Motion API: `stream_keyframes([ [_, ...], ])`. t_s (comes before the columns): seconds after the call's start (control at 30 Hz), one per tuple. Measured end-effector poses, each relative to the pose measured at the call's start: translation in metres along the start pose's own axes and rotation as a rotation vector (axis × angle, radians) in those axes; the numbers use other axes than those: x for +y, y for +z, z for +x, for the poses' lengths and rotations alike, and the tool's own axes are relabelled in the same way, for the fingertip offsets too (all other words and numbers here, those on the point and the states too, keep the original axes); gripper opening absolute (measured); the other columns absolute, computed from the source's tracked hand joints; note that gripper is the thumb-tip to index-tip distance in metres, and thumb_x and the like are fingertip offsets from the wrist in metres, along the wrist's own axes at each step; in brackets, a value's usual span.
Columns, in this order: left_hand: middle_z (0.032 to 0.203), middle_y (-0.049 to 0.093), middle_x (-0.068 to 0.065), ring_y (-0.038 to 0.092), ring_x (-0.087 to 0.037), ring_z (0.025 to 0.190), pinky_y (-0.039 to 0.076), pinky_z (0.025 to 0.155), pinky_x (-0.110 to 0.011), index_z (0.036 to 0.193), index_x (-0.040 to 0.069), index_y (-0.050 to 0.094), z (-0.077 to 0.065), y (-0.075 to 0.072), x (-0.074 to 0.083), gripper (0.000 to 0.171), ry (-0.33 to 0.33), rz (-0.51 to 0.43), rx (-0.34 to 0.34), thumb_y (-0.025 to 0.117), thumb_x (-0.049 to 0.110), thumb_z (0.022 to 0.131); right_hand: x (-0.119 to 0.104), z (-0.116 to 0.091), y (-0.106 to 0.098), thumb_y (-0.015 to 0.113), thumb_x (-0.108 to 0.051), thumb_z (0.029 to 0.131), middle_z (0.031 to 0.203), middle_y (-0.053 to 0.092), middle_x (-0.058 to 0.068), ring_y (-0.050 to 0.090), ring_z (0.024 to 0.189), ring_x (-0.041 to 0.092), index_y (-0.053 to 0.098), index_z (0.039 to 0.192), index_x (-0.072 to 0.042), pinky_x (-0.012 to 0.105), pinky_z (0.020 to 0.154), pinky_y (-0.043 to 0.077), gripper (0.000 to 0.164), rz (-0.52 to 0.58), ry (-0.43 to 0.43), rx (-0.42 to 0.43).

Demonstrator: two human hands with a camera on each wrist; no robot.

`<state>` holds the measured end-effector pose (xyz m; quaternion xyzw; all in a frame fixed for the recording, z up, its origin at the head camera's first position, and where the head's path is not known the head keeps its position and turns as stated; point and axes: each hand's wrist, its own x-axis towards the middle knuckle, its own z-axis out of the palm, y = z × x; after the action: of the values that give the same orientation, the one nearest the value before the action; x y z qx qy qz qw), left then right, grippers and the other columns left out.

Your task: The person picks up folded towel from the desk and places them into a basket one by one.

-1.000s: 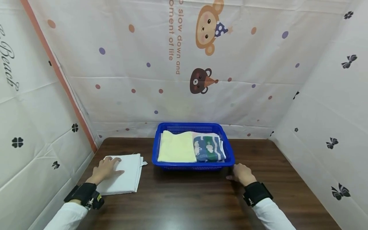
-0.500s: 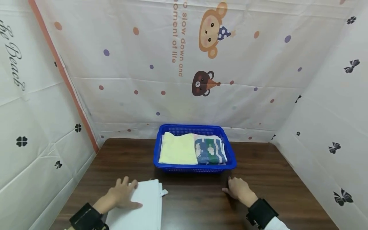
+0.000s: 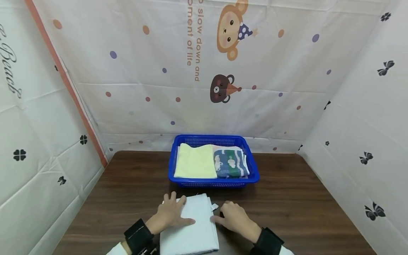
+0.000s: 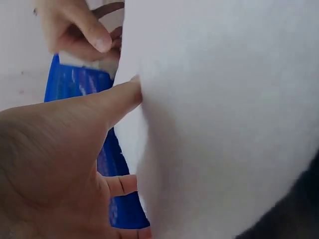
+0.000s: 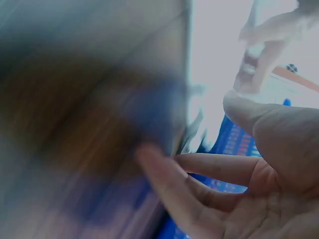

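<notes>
A folded white towel (image 3: pixel 192 226) with a small tag at its right edge lies on the table in front of the basket. My left hand (image 3: pixel 170 214) rests on the towel's left side, fingers and thumb spread over it; in the left wrist view the thumb presses the white cloth (image 4: pixel 224 99). At the towel's right edge is my right hand (image 3: pixel 234 217), thumb stretched toward the cloth. The right wrist view shows that hand's fingers (image 5: pixel 219 169) loosely extended, with nothing gripped. Whether the right thumb touches the towel is hard to tell.
Behind the towel stands a blue plastic basket (image 3: pixel 211 182). A folded yellow cloth (image 3: pixel 196 161) and a blue-green patterned cloth (image 3: pixel 231 163) lie side by side in it. Printed white sheets hang around the brown wooden table (image 3: pixel 287 198).
My left hand has slid the white towel from the left side of the table to the middle. My right hand has come away from the basket's right corner to the towel's right edge.
</notes>
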<state>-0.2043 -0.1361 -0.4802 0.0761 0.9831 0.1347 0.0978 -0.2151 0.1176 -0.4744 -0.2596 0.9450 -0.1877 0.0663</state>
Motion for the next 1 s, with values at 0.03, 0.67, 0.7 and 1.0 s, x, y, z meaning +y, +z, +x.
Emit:
stream_keyframes([
  [0.03, 0.123, 0.051, -0.023, 0.049, -0.044, 0.110, 0.056, 0.076, -0.061, 0.122, 0.013, 0.058, 0.001, 0.001, 0.003, 0.076, 0.012, -0.005, 0.006, 0.082, 0.066, 0.072, -0.002, 0.002, 0.001, 0.079, -0.037, 0.089, 0.054, 0.044, -0.009, 0.040, 0.046, 0.004, 0.065, 0.061, -0.010, 0.020, 0.045, 0.033, 0.041, 0.057, 0.007, -0.026],
  [0.67, 0.071, 0.070, -0.006, 0.066, -0.017, 0.059, 0.052, 0.052, -0.029, 0.108, -0.013, 0.068, -0.034, -0.008, -0.050, 0.035, 0.040, -0.633, -0.024, 0.070, 0.018, 0.093, -0.008, 0.008, 0.013, 0.089, -0.030, 0.078, 0.052, 0.054, -0.006, 0.043, 0.047, 0.005, 0.072, 0.069, -0.008, 0.021, 0.045, 0.033, 0.030, 0.183, 0.109, 0.032],
  [0.7, 0.072, 0.071, -0.007, 0.067, -0.018, 0.059, 0.054, 0.053, -0.030, 0.110, -0.015, 0.067, -0.033, -0.008, -0.050, 0.037, 0.032, -0.662, -0.031, 0.070, 0.017, 0.093, -0.007, 0.007, 0.014, 0.088, -0.030, 0.078, 0.051, 0.053, -0.006, 0.044, 0.046, 0.005, 0.070, 0.067, -0.009, 0.021, 0.045, 0.033, 0.030, 0.189, 0.108, 0.022],
  [1.0, 0.080, 0.071, -0.012, 0.069, -0.015, 0.061, 0.061, 0.058, -0.030, 0.116, -0.016, 0.066, -0.025, -0.012, -0.044, 0.038, -0.237, -0.846, -0.082, 0.068, 0.016, 0.095, 0.004, 0.012, 0.005, 0.080, -0.027, 0.088, 0.056, 0.054, -0.006, 0.047, 0.048, 0.005, 0.060, 0.071, -0.011, 0.019, 0.047, 0.033, 0.030, 0.370, 0.037, -0.129],
])
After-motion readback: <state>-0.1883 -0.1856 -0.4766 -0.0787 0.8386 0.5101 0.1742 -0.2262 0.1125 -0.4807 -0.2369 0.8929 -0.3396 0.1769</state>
